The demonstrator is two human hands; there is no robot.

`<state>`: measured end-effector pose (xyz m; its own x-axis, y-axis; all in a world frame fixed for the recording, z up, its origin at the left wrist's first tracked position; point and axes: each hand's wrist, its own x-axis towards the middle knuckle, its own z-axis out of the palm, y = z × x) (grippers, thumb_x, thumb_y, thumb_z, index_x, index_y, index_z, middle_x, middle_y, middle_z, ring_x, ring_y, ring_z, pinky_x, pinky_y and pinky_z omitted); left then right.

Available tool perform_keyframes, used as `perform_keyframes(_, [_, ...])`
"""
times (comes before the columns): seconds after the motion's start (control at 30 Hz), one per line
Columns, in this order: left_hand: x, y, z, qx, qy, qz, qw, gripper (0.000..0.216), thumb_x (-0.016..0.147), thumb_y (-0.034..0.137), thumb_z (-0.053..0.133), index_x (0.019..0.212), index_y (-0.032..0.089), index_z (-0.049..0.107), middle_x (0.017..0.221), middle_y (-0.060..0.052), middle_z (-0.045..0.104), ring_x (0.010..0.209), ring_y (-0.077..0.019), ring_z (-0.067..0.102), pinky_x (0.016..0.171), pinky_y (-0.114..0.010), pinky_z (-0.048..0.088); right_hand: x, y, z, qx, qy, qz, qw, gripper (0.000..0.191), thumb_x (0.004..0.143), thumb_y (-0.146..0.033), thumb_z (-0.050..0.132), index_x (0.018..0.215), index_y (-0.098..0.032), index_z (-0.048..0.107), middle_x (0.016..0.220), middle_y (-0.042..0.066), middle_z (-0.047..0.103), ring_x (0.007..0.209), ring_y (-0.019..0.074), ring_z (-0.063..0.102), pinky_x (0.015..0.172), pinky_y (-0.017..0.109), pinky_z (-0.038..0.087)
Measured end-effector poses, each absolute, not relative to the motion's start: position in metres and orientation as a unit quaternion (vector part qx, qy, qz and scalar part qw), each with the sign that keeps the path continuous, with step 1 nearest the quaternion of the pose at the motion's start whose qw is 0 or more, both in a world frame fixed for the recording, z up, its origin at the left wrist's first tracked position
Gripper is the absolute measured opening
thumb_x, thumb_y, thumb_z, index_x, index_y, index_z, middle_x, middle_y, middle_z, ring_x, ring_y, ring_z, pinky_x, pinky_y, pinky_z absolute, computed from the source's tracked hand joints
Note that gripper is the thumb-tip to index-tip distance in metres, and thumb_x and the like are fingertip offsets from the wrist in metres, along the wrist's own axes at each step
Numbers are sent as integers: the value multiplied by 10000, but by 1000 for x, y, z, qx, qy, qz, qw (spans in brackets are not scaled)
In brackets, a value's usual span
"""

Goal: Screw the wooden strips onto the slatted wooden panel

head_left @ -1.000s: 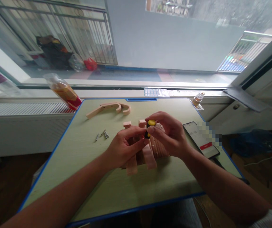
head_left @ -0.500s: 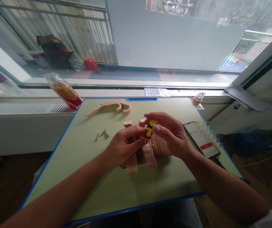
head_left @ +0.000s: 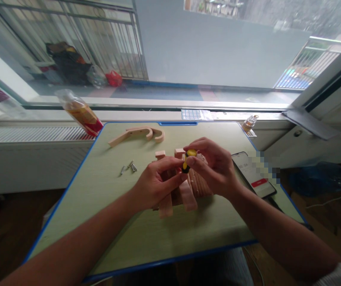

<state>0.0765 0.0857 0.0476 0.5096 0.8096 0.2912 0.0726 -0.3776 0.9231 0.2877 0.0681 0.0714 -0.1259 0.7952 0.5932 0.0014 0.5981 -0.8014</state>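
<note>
While the table (head_left: 128, 238) spreads beneath the left hand (head_left: 158, 180) and the right hand (head_left: 218, 167), the brown slatted wood (head_left: 200, 184) lies directly under them, probably stiff and fairly light, best steadied by its edges. Two pale wooden strips (head_left: 188, 196) lie across it, near ends jutting out below the left hand; they look smooth, so pinching across the sides should stop them sliding. Curved wooden pieces (head_left: 118, 140) rest beyond the left hand, likely rigid, easiest to lift by a straight shank. Between the hands is the black-and-yellow handle (head_left: 191, 153), pinched near its top by the right thumb and fingers; it seems hard and light, and suits a fingertip hold. The left thumb and index finger close in at its lower end, though whether they grip it is hidden. Loose screws (head_left: 134, 168) lie just left of the left hand, small, hard, apt to roll, best picked up singly.
</note>
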Motion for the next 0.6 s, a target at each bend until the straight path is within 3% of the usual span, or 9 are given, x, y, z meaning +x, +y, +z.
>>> perform_keyframes(0.13, [78,84,45,699,313,399,504,364,938,410,872,1227,192,832,1085,-87,825,965,-235,746,859,-347,598,282,69,64,-276,-638,360,622,282,906,-285,900,1053,-282,659,1012,13,718,917,194,674,836,393,557])
perform_keyframes(0.23, [79,85,46,688,299,411,519,353,945,396,869,1235,196,841,1114,-92,828,1010,-241,758,904,-353,605,279,68,62,-279,-636,353,627,316,887,-273,916,1036,-278,637,995,1,709,892,182,671,828,379,551])
perform_keyframes(0.43, [78,86,48,693,293,411,515,293,959,382,855,1195,208,859,1163,-100,835,1073,-271,760,974,-395,607,286,65,68,-298,-653,378,585,320,987,-389,809,1288,-290,768,1118,56,767,1023,235,721,924,440,580])
perform_keyframes(0.6, [76,87,46,716,297,398,490,327,980,389,832,1263,227,850,1226,-98,829,1102,-270,737,1018,-409,590,290,66,76,-286,-674,340,590,213,1031,-354,744,1205,-290,847,1107,67,791,1028,245,717,890,441,555])
